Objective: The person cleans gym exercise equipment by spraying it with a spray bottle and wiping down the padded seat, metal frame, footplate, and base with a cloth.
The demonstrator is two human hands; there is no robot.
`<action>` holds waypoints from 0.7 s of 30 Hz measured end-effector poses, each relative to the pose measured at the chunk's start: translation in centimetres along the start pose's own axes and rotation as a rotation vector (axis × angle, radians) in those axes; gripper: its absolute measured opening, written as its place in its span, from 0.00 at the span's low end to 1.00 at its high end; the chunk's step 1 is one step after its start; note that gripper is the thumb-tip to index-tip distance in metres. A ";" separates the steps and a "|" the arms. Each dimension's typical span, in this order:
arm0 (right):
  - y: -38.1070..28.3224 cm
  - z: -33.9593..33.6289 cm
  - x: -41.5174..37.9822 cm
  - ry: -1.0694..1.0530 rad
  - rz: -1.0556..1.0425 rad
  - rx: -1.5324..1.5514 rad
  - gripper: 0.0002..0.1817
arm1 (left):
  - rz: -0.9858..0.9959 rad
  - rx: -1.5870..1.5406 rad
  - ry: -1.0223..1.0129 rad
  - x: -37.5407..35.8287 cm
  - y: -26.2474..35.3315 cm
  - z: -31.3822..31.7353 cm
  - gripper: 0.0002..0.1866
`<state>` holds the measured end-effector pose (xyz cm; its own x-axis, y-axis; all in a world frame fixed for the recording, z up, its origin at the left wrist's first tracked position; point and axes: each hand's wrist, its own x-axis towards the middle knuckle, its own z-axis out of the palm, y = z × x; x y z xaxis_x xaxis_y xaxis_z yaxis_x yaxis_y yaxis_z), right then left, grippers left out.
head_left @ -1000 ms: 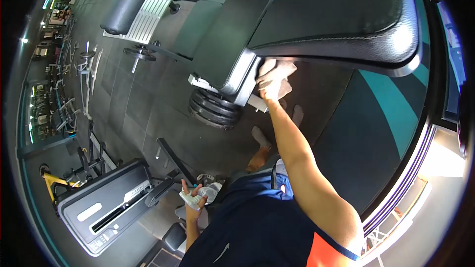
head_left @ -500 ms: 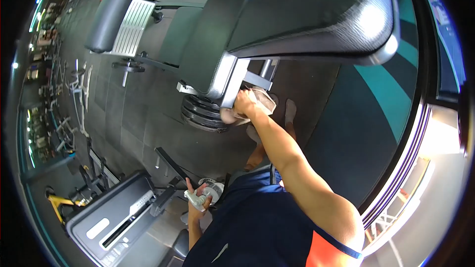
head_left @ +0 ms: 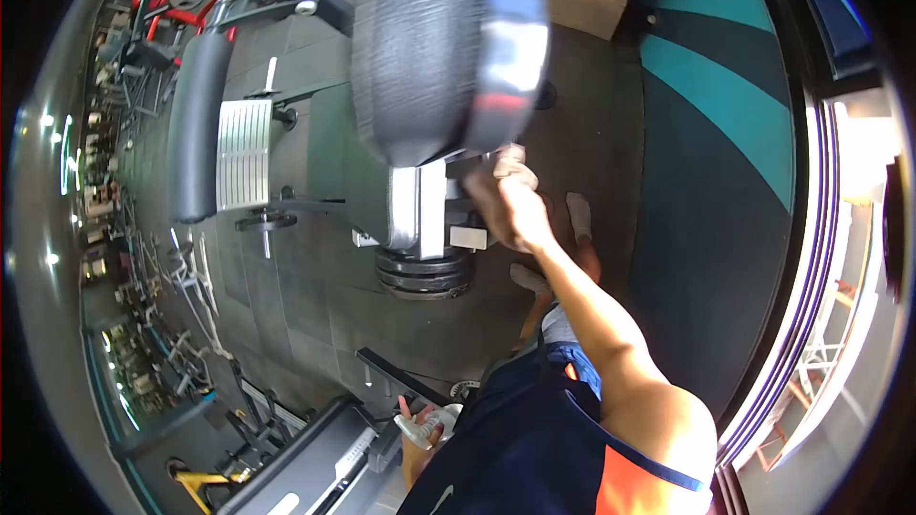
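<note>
In the head view, my right hand (head_left: 520, 205) reaches forward and is closed on a brownish cloth (head_left: 489, 198), which is smeared by motion. The fingers are right at the underside of a black padded cushion (head_left: 420, 57) on a gym machine, beside its white frame post (head_left: 432, 211). Low near my torso, my left hand (head_left: 416, 434) is wrapped round a clear spray bottle (head_left: 441, 422), one finger raised. Part of the bottle is hidden by the hand and my dark shirt.
Black weight plates (head_left: 425, 273) lie at the machine's base. A roller pad (head_left: 198, 128) and ribbed metal footplate (head_left: 245, 154) are farther left. Another grey machine (head_left: 315, 462) stands at lower left. A cardboard box (head_left: 592, 0) is at the back, beside the teal-striped floor (head_left: 711, 114).
My view has shifted, and the cushion now appears more end-on and farther left. The right hand has moved along the cushion's lower edge with the cloth. My left hand still holds the spray bottle.
</note>
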<state>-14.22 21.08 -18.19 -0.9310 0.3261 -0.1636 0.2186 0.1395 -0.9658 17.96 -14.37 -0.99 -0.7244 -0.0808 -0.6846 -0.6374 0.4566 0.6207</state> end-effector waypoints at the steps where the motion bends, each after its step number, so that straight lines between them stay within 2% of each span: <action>1: 1.0 3.2 1.1 0.047 -0.215 -0.145 0.17 | -0.009 0.031 -0.036 0.7 1.2 -0.2 0.60; 3: 4.3 8.0 3.5 0.141 -0.629 -0.451 0.19 | -0.006 0.034 -0.076 2.0 1.7 -0.4 0.59; 4: 6.2 8.5 4.9 -0.027 -0.532 -0.494 0.19 | -0.006 0.034 -0.095 2.7 2.2 -0.4 0.59; 5: 4.9 7.6 6.7 -0.195 -0.438 -0.528 0.20 | 0.004 0.053 -0.109 3.7 2.8 -0.4 0.59; 6: 3.7 6.5 8.1 -0.348 -0.246 -0.612 0.22 | 0.004 0.066 -0.118 4.2 3.5 -0.1 0.59; 7: 4.3 6.7 8.5 -0.270 -0.309 -0.521 0.23 | -0.005 0.077 -0.130 4.1 4.0 0.3 0.58; 9: 8.8 10.5 6.9 -0.090 -0.168 -0.358 0.23 | -0.050 0.175 -0.157 4.3 5.7 1.1 0.58; 10: 7.4 9.6 5.9 -0.043 -0.088 -0.214 0.23 | -0.061 0.217 -0.166 5.0 6.6 1.7 0.58; 11: 6.7 8.3 6.1 -0.117 0.019 -0.082 0.24 | -0.067 0.258 -0.172 6.0 7.7 2.1 0.58; 12: 5.2 5.7 6.0 -0.129 0.351 0.222 0.24 | 0.131 0.349 -0.234 6.7 8.1 2.5 0.58; 13: 3.9 3.5 6.1 -0.144 0.689 0.525 0.24 | 0.105 0.257 -0.223 7.1 8.4 3.0 0.57; 15: 4.5 2.5 8.2 0.249 0.973 1.314 0.27 | 0.050 0.060 -0.193 7.6 8.8 4.4 0.57; 16: 3.6 0.2 10.0 0.145 0.948 1.566 0.25 | 0.052 0.139 -0.197 8.3 8.0 4.9 0.56; 17: 1.7 -1.6 12.5 0.099 0.935 1.677 0.24 | 0.058 0.218 -0.198 8.7 6.7 4.6 0.56; 19: -2.2 -3.2 18.3 -0.047 0.704 1.748 0.23 | 0.029 0.261 -0.182 9.0 7.5 5.8 0.56; 21: -2.5 1.5 24.9 0.122 0.591 1.063 0.24 | -0.021 0.188 -0.153 9.3 10.5 8.3 0.56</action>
<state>-38.37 27.41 -20.13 -0.7231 0.1742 -0.6684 0.1979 -0.8748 -0.4422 6.66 -2.95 -4.00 -0.6540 0.0363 -0.7556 -0.5819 0.6142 0.5331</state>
